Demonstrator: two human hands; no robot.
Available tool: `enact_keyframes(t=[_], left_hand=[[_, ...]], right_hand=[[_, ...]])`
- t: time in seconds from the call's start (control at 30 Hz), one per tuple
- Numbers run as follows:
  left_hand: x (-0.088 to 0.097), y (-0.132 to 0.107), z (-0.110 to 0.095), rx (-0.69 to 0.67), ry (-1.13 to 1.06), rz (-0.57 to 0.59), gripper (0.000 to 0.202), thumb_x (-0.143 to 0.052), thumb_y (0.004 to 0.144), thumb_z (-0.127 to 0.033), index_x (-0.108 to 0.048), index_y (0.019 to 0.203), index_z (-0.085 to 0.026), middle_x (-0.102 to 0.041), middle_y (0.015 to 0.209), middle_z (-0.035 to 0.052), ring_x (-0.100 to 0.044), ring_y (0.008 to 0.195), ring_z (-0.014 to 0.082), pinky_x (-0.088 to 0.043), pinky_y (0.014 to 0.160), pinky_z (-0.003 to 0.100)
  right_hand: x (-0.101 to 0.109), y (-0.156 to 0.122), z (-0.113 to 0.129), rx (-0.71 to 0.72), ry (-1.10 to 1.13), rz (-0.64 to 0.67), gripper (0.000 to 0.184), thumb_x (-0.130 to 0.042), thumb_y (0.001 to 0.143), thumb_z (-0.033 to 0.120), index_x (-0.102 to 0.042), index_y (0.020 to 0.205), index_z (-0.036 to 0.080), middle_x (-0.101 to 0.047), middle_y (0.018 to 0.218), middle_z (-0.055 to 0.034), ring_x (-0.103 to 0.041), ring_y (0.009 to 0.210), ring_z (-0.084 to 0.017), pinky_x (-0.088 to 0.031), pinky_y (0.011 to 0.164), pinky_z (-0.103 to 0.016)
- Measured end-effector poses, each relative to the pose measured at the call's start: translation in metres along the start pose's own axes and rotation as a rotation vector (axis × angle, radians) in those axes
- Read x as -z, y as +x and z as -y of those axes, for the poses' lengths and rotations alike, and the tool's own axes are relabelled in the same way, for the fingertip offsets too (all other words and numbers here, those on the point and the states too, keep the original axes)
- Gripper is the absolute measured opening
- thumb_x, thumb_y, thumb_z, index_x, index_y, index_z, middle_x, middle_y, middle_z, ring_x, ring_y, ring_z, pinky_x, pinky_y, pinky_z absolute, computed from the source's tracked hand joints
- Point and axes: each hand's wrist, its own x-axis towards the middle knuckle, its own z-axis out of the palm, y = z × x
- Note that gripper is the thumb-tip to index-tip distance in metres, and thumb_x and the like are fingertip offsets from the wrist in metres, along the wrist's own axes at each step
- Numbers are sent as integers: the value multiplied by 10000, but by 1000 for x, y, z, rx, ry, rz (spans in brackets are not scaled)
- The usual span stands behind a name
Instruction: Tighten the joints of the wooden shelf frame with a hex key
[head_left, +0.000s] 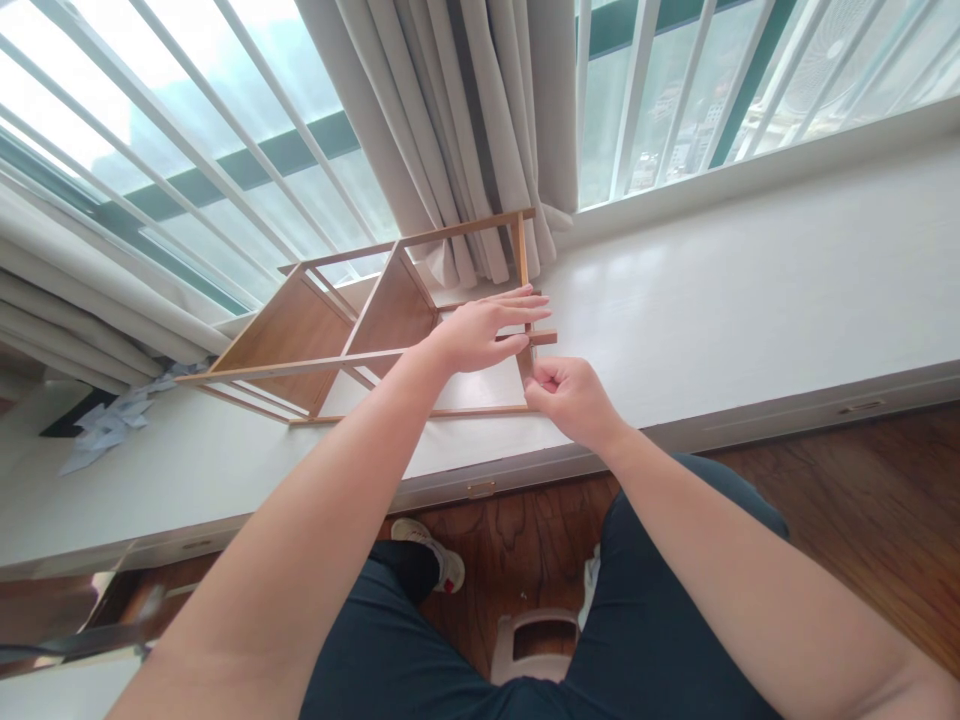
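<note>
Wooden frame (367, 356) lies on window ledge (712, 290), nearing front edge, left of middle. 2 panels (397, 310) in; right end only bars, looks unfinished. Right hand (570, 395) clenched at end bar (525, 370), contents can't tell. Left hand (487, 330) spread over end, not gripping; left forearm (315, 510) blocks view. Curtain (480, 130) close behind; papers (112, 430) near ledge's left end.

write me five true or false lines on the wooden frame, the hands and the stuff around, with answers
1. The wooden frame rests on the white ledge. True.
2. The left hand is clenched into a fist. False: its fingers are extended, at the frame's right end in the picture.
3. The right hand is curled at that same end. True.
4. White papers lie on the floor. False: they are on the ledge, toward the picture's left.
5. A curtain hangs between two barred windows. True.
</note>
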Motion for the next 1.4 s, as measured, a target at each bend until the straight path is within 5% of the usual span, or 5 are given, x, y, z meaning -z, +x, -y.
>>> enact_keyframes(t=[0.6,0.9,1.4], left_hand=[[0,0,0,7,0,8,548,-481,952,-311,-593,1489,-300,-458,1646,-67,-329,1621,209,-403,1304,443],[1,-1,-2,11,-5,-1,541,-489,947,-293,-604,1475,-310,-467,1641,-73,-341,1616,203,-443,1270,436],[1,-2,-4,8,-8,2,536,-479,961,-316,-596,1484,-307,-467,1643,-65,-338,1617,201,-447,1260,424]], right_hand=[[10,9,5,38,-33,29,333,-518,692,300,-230,550,211,-224,542,48,-222,563,-61,-179,537,-259],[1,8,10,24,-55,-9,376,-546,727,334,-265,514,205,-289,484,47,-265,522,-57,-227,535,-252],[19,11,6,-106,149,156,321,-561,720,223,-350,480,197,-501,408,26,-442,424,-70,-341,479,-211]])
